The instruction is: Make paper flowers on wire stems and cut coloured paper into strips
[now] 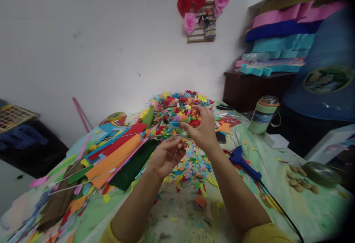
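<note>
Over the table's [318,209] middle, the left hand [168,155] pinches a thin wire [175,156] between thumb and fingertips, probably to steady it; its long axis runs steeply, lower end near and slightly left. The right hand's [203,128] fingers are spread by a multicolored paper petal [180,118] just beyond, contact unclear through blur. Blue glue gun [243,163] lies right, likely parked within reach.

A thin strand [175,155] slants across the left hand [168,156].
</note>
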A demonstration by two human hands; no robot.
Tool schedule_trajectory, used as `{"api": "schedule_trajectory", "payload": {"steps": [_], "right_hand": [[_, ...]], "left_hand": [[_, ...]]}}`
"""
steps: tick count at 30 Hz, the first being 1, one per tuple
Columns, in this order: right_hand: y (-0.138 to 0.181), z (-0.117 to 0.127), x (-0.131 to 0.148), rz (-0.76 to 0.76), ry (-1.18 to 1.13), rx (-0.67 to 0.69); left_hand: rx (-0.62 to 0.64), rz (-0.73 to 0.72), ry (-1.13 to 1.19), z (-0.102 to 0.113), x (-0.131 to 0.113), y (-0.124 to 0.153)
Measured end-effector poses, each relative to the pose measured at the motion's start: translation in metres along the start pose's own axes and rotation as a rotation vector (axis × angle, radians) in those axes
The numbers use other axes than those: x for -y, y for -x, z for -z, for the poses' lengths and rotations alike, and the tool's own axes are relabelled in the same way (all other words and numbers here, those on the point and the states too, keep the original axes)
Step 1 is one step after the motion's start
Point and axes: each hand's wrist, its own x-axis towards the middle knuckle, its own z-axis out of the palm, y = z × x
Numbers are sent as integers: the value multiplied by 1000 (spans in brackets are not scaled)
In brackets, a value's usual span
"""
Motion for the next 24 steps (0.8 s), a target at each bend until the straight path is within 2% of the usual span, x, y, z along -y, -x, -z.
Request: {"api": "schedule_trajectory", "payload": {"steps": [6, 11, 16, 24], "right_hand": [[-2, 8, 1, -1, -103, 4], [-3, 12, 2, 5, -204, -67], [-3, 11, 4, 12, -162, -76], [-4, 12, 2, 72, -107, 0]], "left_hand": [[-36, -5, 31, 1, 0, -1], [-120, -72, 0, 1, -3, -3], [-212, -203, -14, 1, -9, -5], [-261, -308, 1, 8, -20, -6]]}}
